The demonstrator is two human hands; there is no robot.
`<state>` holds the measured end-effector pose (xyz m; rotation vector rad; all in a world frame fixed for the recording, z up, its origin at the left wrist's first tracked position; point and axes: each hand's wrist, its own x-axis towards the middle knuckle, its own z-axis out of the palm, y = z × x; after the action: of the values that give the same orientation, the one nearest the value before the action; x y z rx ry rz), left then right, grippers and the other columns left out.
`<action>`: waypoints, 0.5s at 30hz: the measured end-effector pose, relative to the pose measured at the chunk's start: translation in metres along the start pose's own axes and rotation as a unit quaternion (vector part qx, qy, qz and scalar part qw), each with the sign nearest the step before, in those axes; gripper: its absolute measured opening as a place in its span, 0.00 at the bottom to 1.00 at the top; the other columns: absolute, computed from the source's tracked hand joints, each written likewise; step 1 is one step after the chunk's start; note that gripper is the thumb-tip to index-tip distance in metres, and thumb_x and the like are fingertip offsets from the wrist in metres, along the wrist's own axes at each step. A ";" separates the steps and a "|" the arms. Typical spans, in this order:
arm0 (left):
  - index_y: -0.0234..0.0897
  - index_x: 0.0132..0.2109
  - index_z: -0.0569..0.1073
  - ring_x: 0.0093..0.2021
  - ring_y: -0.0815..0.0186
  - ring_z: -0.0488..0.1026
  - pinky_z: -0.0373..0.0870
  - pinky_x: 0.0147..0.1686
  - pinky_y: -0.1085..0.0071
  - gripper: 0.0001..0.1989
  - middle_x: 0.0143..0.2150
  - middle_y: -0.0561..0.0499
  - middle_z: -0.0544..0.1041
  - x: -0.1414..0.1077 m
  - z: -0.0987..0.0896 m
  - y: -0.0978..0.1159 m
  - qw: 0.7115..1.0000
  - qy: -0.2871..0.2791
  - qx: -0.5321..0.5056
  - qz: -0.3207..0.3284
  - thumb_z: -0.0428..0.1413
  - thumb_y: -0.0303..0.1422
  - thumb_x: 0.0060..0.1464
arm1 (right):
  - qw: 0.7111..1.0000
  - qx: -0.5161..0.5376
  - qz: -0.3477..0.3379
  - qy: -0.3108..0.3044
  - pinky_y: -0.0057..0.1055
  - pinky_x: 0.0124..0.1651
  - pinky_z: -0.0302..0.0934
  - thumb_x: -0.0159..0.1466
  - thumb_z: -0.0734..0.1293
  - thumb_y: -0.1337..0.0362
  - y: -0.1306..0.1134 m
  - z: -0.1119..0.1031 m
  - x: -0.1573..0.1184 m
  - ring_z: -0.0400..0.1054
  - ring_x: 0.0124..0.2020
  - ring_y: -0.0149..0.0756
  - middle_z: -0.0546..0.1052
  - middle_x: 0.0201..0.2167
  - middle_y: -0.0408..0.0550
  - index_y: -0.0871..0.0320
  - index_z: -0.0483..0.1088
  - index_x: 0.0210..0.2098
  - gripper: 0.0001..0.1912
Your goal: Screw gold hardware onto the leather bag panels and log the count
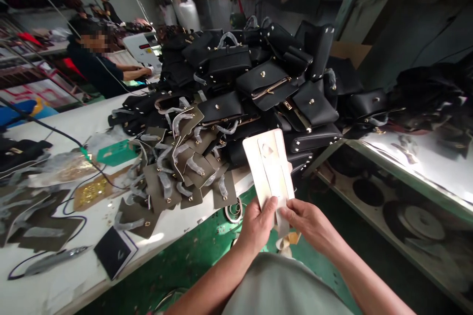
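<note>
A cream, flat bag panel [254,152] with rounded corners is held up in front of me, tilted away. Down its middle runs a narrower pale strip [272,167], with a small hole or mark near the top. My left hand [258,224] grips the panel's lower left, thumb on the front face. On the lower right, my right hand [305,219] pinches the panel and strip between thumb and fingers; its fingertips behind are partly hidden. Just beyond stand black handbags [229,61] in a heap. Olive-brown flaps [199,172] with plastic-wrapped handles lie to the left.
A white table [166,241] bears a dark notebook [114,251], gold fittings [92,192], a green tray [117,152] and black cables. On the right is a shelf [369,197] with round items. A person [96,59] works at a white machine [142,49] at far left.
</note>
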<state>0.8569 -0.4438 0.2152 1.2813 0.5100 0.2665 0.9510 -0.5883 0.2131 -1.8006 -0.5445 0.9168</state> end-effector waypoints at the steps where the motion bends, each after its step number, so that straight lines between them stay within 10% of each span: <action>1: 0.35 0.53 0.80 0.52 0.53 0.81 0.78 0.52 0.63 0.22 0.52 0.42 0.84 0.000 0.000 -0.001 1.000 0.002 0.001 0.002 0.63 0.47 0.60 | 1.000 -0.002 0.004 -0.006 0.29 0.28 0.48 0.69 0.64 0.39 -0.001 0.001 0.001 0.56 0.26 0.31 0.66 0.24 0.40 0.58 0.71 0.33 0.27; 15: 0.32 0.45 0.81 0.49 0.49 0.83 0.79 0.49 0.62 0.18 0.45 0.40 0.86 0.027 0.041 -0.015 0.989 0.111 0.093 -0.031 0.68 0.38 0.48 | 0.990 0.002 -0.024 0.140 0.29 0.27 0.44 0.69 0.66 0.51 0.013 0.007 -0.004 0.51 0.26 0.29 0.58 0.22 0.38 0.57 0.63 0.25 0.22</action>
<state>0.8992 -0.4700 0.2027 1.4217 0.7781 0.3159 0.9428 -0.5921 0.2007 -1.8656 -0.4045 0.6182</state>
